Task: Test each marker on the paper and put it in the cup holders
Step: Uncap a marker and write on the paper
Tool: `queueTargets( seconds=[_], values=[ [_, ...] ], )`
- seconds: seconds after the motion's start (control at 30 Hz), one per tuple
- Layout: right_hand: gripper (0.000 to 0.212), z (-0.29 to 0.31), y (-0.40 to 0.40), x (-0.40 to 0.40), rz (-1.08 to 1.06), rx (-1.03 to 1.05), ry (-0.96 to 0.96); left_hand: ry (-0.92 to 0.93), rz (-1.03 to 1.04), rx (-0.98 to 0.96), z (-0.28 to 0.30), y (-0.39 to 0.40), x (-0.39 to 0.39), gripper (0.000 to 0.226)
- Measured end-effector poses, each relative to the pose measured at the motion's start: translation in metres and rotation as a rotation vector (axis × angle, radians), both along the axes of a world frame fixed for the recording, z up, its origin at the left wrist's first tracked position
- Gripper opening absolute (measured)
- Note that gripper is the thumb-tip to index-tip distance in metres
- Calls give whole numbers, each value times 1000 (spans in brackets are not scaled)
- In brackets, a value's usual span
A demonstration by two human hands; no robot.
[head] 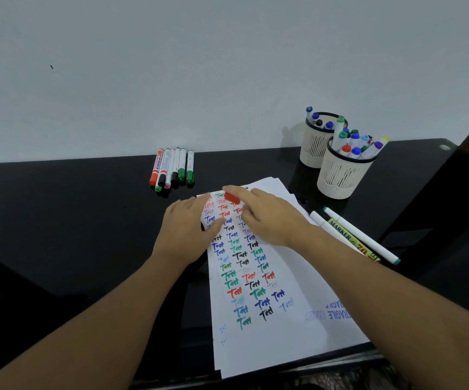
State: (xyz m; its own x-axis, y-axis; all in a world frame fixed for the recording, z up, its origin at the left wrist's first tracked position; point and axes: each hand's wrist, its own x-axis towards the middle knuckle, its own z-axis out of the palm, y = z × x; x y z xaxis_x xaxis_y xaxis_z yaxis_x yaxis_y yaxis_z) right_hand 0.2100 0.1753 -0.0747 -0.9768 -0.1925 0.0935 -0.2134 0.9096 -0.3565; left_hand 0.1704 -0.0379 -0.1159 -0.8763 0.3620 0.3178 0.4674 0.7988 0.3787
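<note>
While both hands sit on the top end of the paper [281, 327], the right hand [267, 218] holds a red marker [232, 197], of which only the red end shows past the fingertips; its index finger lies straight along the top and the other fingers curl under, though blur hides how they meet the barrel. That red end hovers over or touches the sheet just ahead of the right fingertips; I cannot tell if it makes contact. Just to the left, the left hand [188, 229] rests on the paper edge, fingers loosely bent, thumb tip near the red end; whether it pinches anything is unclear from the blur. Under and behind both sets of fingers the sheet is covered in rows of the word "Test" in red, blue, green and black. Beyond the left fingertips, by the wall, a row of markers [173, 168] lies side by side on the black table [73, 220]. Ahead and to the right of the right fingers stand two white cup holders, the near cup [340, 175] and the far cup [313, 147], touching or almost so, both full of markers. Right of the right wrist three more markers [357, 237] lie on the table, partly on the paper edge.
</note>
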Motion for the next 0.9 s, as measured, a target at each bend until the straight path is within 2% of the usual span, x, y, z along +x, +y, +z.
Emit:
queueTargets(
  seconds=[0.23,0.4,0.7,0.9],
  values=[
    [50,-5,9,0,-70,-31,-25,-43,2,-118,-2,1,-2,85],
    [48,-10,9,-2,-86,-60,-6,-135,-41,-160,6,4,1,88],
    [49,-8,9,-4,-124,-114,15,-163,-37,-145,6,2,-1,96],
    [51,-9,15,-7,-131,-221,-77,-175,-34,-168,6,3,-2,95]
  ],
)
